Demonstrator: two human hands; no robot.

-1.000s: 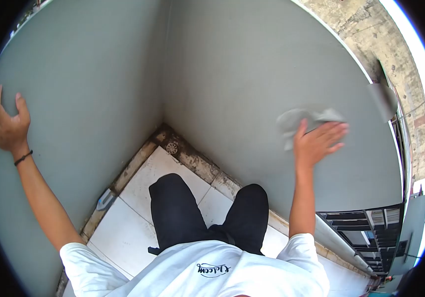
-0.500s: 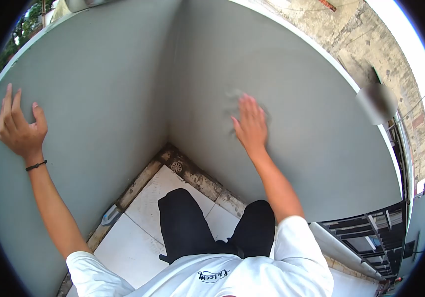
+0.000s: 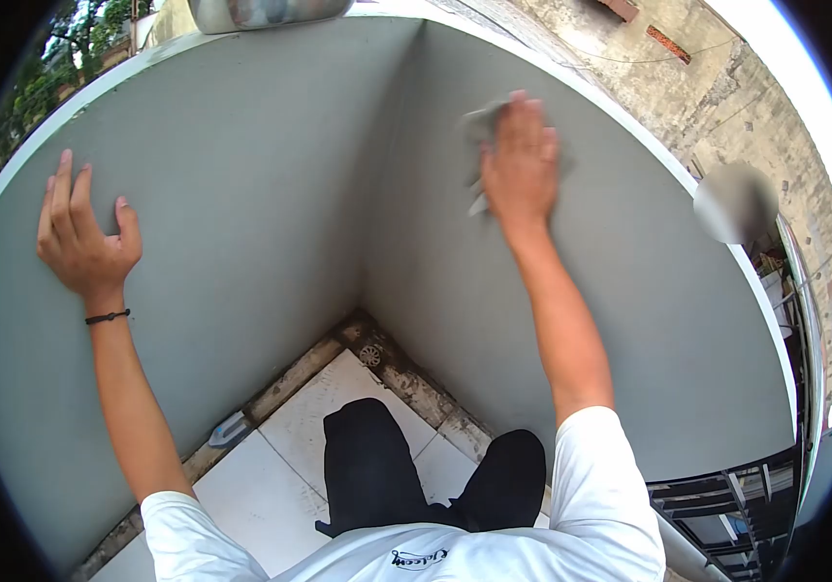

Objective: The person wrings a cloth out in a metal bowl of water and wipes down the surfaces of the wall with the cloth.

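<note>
My left hand (image 3: 89, 233) rests on the left grey wall (image 3: 222, 175), fingers stretched out and nothing in them. On the right grey wall (image 3: 649, 291), my right hand (image 3: 521, 170) holds a crumpled grey cloth (image 3: 480, 124) against the surface. The fingers lie nearly flat over it and cover most of it; its edges stick out on both sides. Slight blur softens the hand and cloth.
The walls meet in a corner before my knees. White tiles (image 3: 285, 441) with a dirty border lie below, with a round drain (image 3: 369, 356) and a blue-grey object (image 3: 230, 429). A metal pot (image 3: 271, 12) stands on the ledge. Dark metal bars (image 3: 726, 509) are lower right.
My right hand has moved up the right wall with the grey cloth. My left hand stays on the left wall. The view has shifted, and more of the metal pot shows.
</note>
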